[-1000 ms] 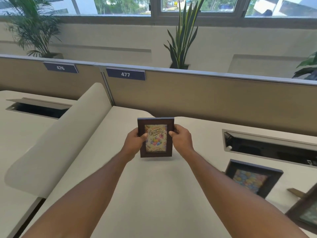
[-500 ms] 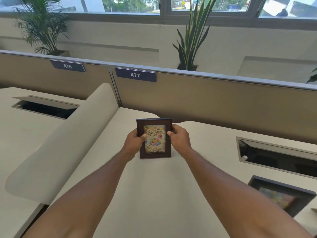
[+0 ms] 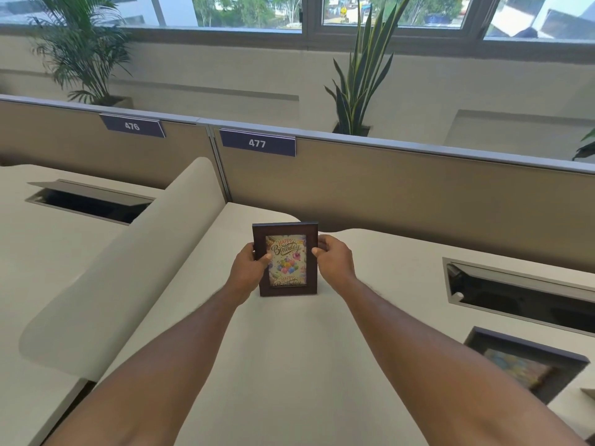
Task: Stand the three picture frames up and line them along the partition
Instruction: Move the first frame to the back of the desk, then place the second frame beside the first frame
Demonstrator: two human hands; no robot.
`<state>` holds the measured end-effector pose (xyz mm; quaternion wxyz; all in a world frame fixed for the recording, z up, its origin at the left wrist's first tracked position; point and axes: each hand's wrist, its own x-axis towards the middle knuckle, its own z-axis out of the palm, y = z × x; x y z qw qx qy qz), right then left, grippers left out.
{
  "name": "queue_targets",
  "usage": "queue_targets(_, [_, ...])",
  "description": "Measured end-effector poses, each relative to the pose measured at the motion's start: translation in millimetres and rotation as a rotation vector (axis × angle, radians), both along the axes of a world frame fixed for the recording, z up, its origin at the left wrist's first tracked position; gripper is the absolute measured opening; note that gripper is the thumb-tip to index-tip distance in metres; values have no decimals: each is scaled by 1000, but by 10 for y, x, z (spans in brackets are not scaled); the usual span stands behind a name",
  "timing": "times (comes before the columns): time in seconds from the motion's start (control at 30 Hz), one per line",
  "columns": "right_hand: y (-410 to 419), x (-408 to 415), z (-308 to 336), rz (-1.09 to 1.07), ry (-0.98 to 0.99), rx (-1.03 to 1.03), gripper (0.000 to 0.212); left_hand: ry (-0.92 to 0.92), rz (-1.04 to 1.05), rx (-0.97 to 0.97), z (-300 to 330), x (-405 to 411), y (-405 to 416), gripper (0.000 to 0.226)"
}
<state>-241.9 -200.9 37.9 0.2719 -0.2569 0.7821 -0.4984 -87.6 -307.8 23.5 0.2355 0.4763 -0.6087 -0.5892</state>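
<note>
A small brown picture frame (image 3: 286, 230) with a "Happy Birthday" balloon card stands upright on the beige desk (image 3: 289, 365), its bottom edge touching the surface. My left hand (image 3: 249, 268) grips its left side and my right hand (image 3: 335, 262) pinches its right side. The tan partition (image 3: 402, 194) runs along the back of the desk, a short gap behind the frame. A second, dark-framed picture (image 3: 528, 365) lies flat at the right, blurred. No third frame is in view.
An open cable slot (image 3: 521, 291) is cut into the desk at right, and another cable slot (image 3: 87, 201) into the neighbouring desk at left. A rounded beige divider (image 3: 128, 268) separates the two desks. Labels 476 and 477 hang on the partition; plants stand behind it.
The view has swung left, and the third frame at the far right has gone out of view. The brown frame stays upright in both hands, now resting on the desk.
</note>
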Motion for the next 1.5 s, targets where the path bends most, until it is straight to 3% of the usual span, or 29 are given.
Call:
queue_targets(0.23, [499,115,-22,-66,11,-62,33,-106,139,-75,-146,157,288,53])
queue_targets(0.37, [981,225,-76,-34,-17,-104,35,-206,383,-251,-282,198,772,43])
queue_targets(0.43, [1249,254,-104,-2,-28,-108,35,-181,399,-258,-333,156,1092,37])
queue_targets(0.7, [2481,163,-77,15,58,-138,25,-61,24,-188,-413,-217,2364,25])
queue_targets(0.9, [3421,23,-57,-331,199,-285,14,-32,-266,-91,-292,-560,2976,37])
queue_targets(1.1, [3939,-292,-110,-661,233,-236,17,-19,-480,5,-177,-948,3353,55])
queue_targets(1.27, [4047,-628,-151,-491,118,-47,32,8,-497,168,-111,-1195,3390,56])
queue_targets(1.5, [4001,-838,-195,-357,79,-12,26,55,-438,277,-93,-1370,3378,36])
